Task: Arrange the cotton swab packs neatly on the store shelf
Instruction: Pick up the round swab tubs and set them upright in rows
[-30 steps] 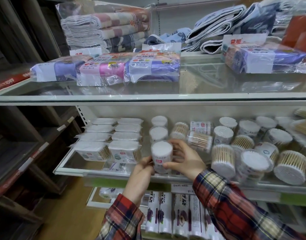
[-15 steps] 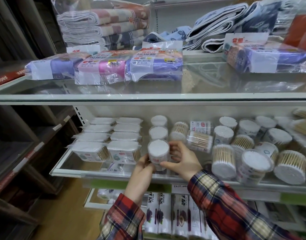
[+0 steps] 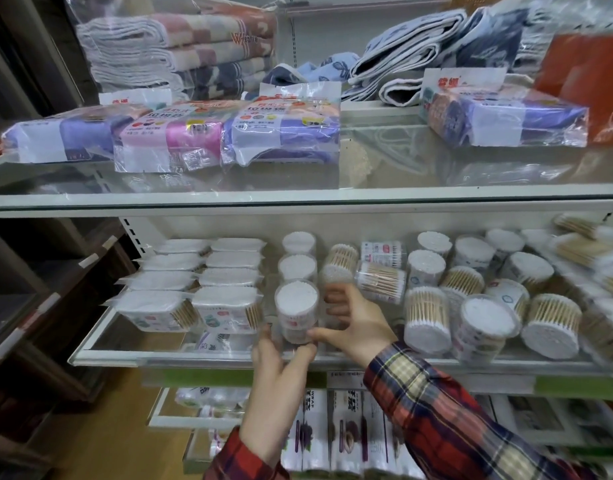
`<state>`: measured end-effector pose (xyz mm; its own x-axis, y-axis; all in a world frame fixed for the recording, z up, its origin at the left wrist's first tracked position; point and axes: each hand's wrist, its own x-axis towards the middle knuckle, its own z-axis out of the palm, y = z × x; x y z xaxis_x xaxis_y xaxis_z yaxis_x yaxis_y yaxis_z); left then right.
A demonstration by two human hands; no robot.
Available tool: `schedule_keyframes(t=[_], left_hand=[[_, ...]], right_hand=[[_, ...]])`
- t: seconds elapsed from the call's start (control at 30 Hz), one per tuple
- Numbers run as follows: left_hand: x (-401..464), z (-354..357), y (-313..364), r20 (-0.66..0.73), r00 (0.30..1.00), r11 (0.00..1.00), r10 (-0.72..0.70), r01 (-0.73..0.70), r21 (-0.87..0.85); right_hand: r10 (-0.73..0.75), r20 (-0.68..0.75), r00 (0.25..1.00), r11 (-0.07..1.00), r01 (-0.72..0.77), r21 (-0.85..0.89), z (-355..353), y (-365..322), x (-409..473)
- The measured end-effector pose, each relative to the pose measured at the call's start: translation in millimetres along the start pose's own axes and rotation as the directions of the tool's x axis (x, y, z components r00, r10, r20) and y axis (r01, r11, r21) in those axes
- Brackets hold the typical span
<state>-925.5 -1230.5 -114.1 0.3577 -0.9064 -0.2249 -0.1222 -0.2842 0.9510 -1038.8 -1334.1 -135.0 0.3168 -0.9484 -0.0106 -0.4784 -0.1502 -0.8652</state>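
Shelving of pale metal with glass boards fills the view; the upper glass shelf [image 3: 419, 168] carries flat plastic-wrapped packs in purple and pink [image 3: 229, 140] at the left, one more purple pack [image 3: 506, 123] at the right, and behind them folded striped towels in clear wrap [image 3: 180, 46] and folded blue and white cloths [image 3: 419, 53]; the middle glass shelf [image 3: 132, 341] carries the cotton swab goods. At the left of it stand two columns of flat rectangular white swab boxes [image 3: 194, 289], running from near to far; at the right lies a loose crowd of round clear swab tubs with wooden sticks [image 3: 478, 306], some upright and some tipped on the side, touching one another; between these groups two upright round tubs with white tops [image 3: 297, 254] make a line toward the far wall. At the near end of this line is the clear round tub of white cotton swabs [image 3: 296, 311], upright, near the front edge of the shelf. The left hand [image 3: 281, 372], in a red plaid sleeve [image 3: 242, 459], holds the tub's base from the near side with curled fingers; the right hand [image 3: 357, 323] holds it from the right, thumb low at the base and fingers curved behind the tub; lower, below the hands, stand white wrap boxes [image 3: 336, 427] on the bottom shelf.
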Motion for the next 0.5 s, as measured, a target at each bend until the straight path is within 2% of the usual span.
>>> schedule_keyframes(t=[0.1,0.17,0.23,0.3,0.4,0.5], left_hand=[[-18.2,2.5,3.4,0.059,0.994,0.996,0.089,-0.089,0.002],[-24.6,8.6,5.9,0.118,0.975,0.98,0.19,-0.195,0.029],[-22.8,21.9,9.0,0.152,0.922,0.913,0.355,-0.377,0.155],[-16.8,43.8,13.5,0.223,0.851,0.799,0.475,-0.524,0.295],[-2.0,87.2,12.6,0.321,0.839,0.712,0.44,-0.544,0.445],[11.3,121.1,5.0,0.349,0.867,0.706,0.355,-0.493,0.508]], right_hand=[[-0.045,-0.01,0.999,0.994,0.044,-0.097,-31.2,-3.5,-11.8],[-0.106,0.023,0.994,0.956,0.108,-0.272,-62.3,-5.9,-20.4],[-0.156,0.057,0.986,0.887,0.165,-0.431,-96.4,-8.2,-26.7],[-0.142,0.069,0.987,0.84,0.157,-0.52,-127.3,-7.5,-28.3],[-0.029,0.106,0.994,0.77,0.09,-0.631,-155.0,-3.7,-25.6],[0.1,0.131,0.986,0.625,0.04,-0.779,-154.7,1.4,-21.7]])
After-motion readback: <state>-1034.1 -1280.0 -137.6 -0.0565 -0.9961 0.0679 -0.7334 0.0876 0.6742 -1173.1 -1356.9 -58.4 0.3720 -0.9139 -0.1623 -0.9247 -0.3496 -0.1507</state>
